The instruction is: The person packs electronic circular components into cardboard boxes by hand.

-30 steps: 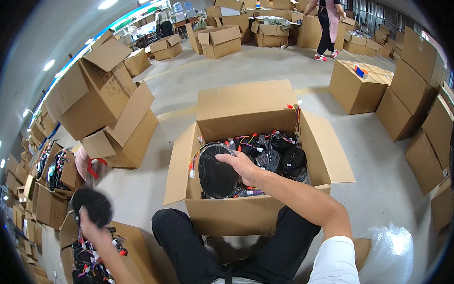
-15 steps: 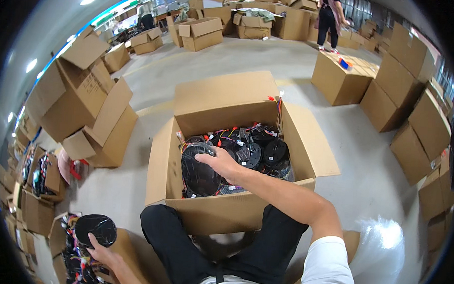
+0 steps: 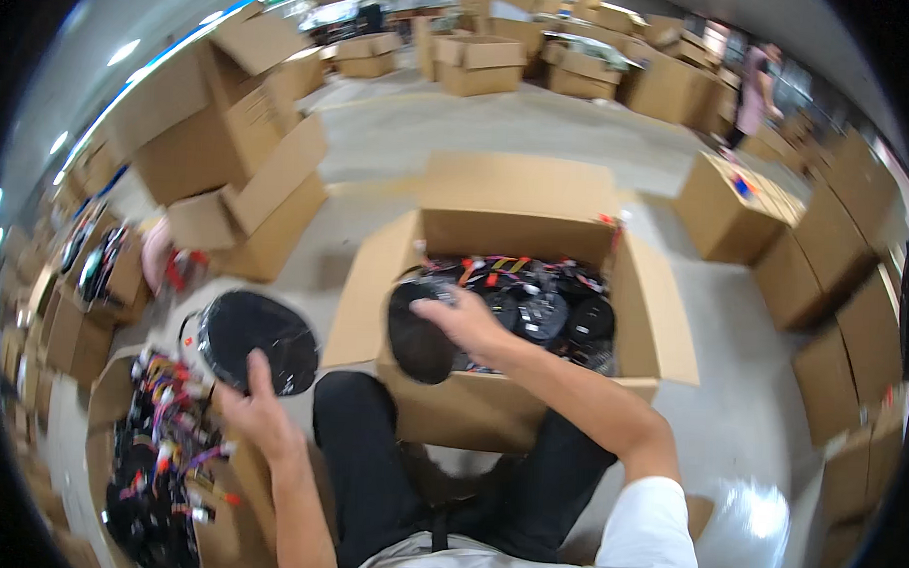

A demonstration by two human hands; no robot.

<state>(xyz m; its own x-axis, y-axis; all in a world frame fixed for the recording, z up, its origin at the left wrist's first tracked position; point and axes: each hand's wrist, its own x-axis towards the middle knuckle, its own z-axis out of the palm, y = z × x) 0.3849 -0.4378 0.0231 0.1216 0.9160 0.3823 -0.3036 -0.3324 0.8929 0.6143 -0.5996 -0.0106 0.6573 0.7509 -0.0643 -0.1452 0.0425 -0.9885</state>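
Directly ahead, its near edge between my knees (image 3: pixel 355 406), stood an open front carton (image 3: pixel 510 411), flaps spread. Left hand (image 3: pixel 260 417) gripped a film-wrapped black disc (image 3: pixel 263 332), thumb on its face, fingers mostly hidden beneath; I held it by the far-right corner of the left-side carton (image 3: pixel 242 482). Right hand (image 3: pixel 463 324) grasped a second black disc (image 3: pixel 418 341), thumb laid across its top; it was over the near-left corner of the front carton. Whether its underside touched the contents, I could not tell. Inside the front carton, round black units (image 3: pixel 541 317) lay toward the right edge, coloured wires (image 3: pixel 505 269) along the far edge. The left-side carton held a heap of wire leads (image 3: pixel 174 424) with white connectors, red and purple among the strands, dark parts (image 3: pixel 141 523) showing toward the near edge. Beyond the front carton's far-right corner sat a closed carton (image 3: pixel 712 218), a blue-and-orange object (image 3: pixel 744 184) on its top, too blurred to name. Farther off, a person in pink (image 3: pixel 754 94), also blurred.
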